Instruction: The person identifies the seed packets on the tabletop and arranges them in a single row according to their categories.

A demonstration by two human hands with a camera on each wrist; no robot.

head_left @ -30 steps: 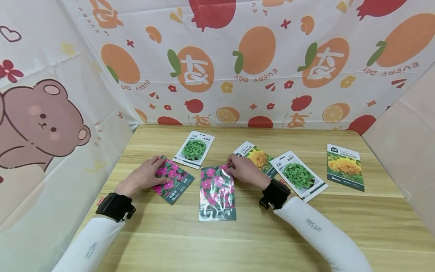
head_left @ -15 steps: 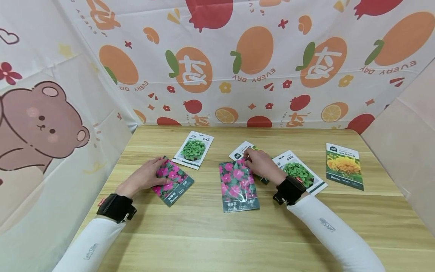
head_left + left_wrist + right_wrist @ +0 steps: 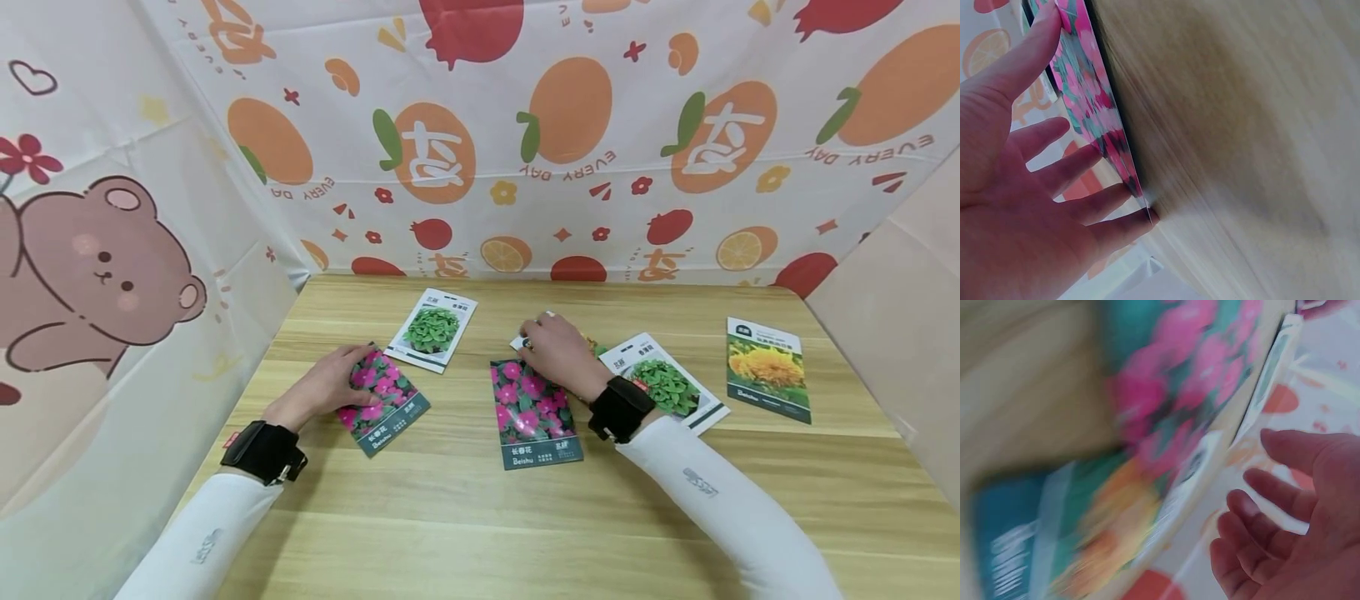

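Note:
My left hand lies with straight fingers on the left edge of a pink-flower seed packet. In the left wrist view the thumb and spread fingers touch that packet at its edge. A second pink-flower packet lies flat at the table's middle. My right hand hovers just behind it with nothing in it, over an orange-flower packet whose white corner peeks out. In the right wrist view the fingers are relaxed above the blurred packets.
On the wooden table lie a green-leaf packet at the back left, another green-leaf packet right of my right wrist, and a yellow-flower packet far right. Printed cloth walls close in three sides.
My right hand carried the second pink-flower packet from the centre to the right, laid it flat and let go, then moved back over the orange-flower packet. The left hand stayed put.

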